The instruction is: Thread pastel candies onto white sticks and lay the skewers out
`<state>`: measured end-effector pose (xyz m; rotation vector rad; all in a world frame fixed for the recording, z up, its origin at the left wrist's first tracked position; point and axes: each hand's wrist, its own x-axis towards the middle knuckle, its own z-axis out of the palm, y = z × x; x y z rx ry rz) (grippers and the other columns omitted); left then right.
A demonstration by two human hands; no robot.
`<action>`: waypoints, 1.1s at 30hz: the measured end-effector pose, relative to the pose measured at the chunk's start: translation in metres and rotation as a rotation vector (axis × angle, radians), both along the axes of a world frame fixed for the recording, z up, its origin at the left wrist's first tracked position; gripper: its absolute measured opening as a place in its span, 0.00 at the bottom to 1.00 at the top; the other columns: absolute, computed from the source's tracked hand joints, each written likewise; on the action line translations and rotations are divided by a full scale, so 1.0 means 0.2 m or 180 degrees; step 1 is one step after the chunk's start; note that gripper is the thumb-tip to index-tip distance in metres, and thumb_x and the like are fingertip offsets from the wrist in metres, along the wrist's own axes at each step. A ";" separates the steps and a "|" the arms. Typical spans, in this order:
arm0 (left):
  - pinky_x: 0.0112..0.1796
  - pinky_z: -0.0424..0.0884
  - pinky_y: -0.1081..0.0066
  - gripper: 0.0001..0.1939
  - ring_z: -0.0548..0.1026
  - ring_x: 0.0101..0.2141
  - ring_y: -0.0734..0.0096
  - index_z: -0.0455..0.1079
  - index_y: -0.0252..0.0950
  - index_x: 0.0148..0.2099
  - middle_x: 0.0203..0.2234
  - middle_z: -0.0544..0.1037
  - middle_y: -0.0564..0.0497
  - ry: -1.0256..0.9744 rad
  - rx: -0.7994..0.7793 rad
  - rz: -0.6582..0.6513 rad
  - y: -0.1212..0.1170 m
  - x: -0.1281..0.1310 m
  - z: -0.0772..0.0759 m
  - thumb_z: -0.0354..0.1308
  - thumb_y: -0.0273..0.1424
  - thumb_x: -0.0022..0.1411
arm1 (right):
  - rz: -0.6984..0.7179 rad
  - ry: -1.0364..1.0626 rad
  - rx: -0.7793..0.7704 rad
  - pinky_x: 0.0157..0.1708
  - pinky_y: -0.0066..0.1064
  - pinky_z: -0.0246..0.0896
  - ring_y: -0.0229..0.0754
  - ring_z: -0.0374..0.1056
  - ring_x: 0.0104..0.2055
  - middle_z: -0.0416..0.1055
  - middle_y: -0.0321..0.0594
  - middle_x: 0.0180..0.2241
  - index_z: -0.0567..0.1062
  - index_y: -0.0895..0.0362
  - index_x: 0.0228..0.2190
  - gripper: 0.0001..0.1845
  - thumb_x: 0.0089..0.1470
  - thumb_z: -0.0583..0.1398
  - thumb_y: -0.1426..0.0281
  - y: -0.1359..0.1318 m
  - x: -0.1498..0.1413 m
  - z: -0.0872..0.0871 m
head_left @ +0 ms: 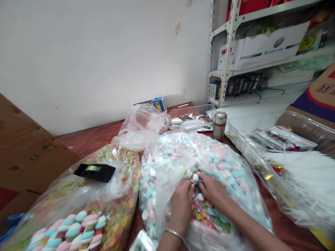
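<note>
Left hand (180, 205): half-closed and curling into the bag's mouth, though whether it is gripping plastic or candy cannot be told; a thin silver bangle (174, 234) is circling the wrist.
Right hand (211, 190): closed, its fingertips pinching a small pink, green and white twisted candy (195, 177).
Main item: a clear plastic bag of pastel pink and blue candies (222, 164) is lying flat beneath both hands, its weight spreading it wide.
Left of bag: a clear plastic bag of multicoloured ring candies (115, 195) is slumping, carrying a flat black tag (94, 172).
Beyond bag: a brushed-steel flask (219, 125) is standing upright.
Right of bag: a clear plastic tray of packets (261, 139) is resting.
Surface: a reddish-brown wooden table (89, 143) is supporting everything.
Room: a white wall (104, 59) and white metal shelving (225, 52) are rising beyond the bag.
</note>
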<state>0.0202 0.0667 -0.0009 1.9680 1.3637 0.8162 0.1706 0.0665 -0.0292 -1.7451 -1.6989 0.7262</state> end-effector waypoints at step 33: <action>0.48 0.72 0.60 0.18 0.79 0.43 0.54 0.79 0.34 0.42 0.40 0.82 0.42 -0.2525 -0.1829 0.0361 -0.44 0.00 0.07 0.69 0.31 0.46 | -0.0603 0.2595 0.0239 0.37 0.30 0.63 0.43 0.69 0.35 0.72 0.34 0.29 0.71 0.55 0.32 0.14 0.53 0.62 0.57 -0.57 -0.14 0.08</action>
